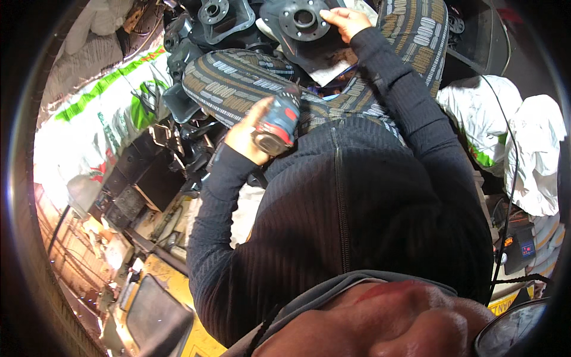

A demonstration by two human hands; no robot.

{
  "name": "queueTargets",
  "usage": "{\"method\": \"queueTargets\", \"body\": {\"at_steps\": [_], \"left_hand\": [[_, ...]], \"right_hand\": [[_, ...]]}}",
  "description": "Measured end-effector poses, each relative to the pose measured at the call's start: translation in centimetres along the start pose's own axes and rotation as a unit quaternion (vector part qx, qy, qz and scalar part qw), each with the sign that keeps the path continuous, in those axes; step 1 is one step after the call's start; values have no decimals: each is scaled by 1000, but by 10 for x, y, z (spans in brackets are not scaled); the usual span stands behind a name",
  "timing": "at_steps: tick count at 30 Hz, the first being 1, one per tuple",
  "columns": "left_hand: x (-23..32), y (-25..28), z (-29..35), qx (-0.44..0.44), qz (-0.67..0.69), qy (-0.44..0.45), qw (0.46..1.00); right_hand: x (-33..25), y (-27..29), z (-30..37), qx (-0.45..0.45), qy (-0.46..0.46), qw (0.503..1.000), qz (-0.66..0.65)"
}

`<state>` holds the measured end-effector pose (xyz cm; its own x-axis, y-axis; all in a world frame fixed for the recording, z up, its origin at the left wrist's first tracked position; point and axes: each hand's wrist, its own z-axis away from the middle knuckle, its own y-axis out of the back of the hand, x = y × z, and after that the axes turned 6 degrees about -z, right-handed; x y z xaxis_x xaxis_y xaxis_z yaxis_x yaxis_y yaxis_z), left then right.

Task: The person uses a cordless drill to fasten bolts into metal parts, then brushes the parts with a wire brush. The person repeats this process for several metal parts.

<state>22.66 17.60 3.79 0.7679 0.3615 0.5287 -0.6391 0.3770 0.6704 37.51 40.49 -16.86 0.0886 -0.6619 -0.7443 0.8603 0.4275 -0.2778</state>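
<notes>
My left hand (251, 138) is wrapped round a cordless power drill (279, 118), blue-grey with red, held above my lap and slightly blurred. At the top, a black part with a round flange (286, 28), a central bore and a ring of holes, lies between my patterned trouser legs. My right hand (350, 24) has its fingertips pinched together at the right side of that flange. Anything small between those fingertips is too hard to make out. The drill's front end is turned toward my lap, apart from the flanged part.
Another black flanged part (214, 13) lies at the upper left among more dark parts. White-and-green sacks (113, 113) are piled on the left, and white sacks (485, 110) on the right. A black cable (510, 172) hangs down at the right.
</notes>
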Motion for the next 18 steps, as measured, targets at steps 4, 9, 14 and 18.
{"method": "queueTargets", "body": {"at_steps": [4,9,14,18], "left_hand": [[-31,-15,27,-109,27,-24,993],[-89,19,-13,119,520,37,845],[-107,7,-63,456,131,-43,879],[-173,53,-29,524,570,122,621]], "right_hand": [[-77,-6,25,-109,-16,993,-50],[-111,-59,67,-191,-8,977,-99],[-110,-54,54,-250,206,921,218],[-77,-1,27,-133,295,533,781]]}}
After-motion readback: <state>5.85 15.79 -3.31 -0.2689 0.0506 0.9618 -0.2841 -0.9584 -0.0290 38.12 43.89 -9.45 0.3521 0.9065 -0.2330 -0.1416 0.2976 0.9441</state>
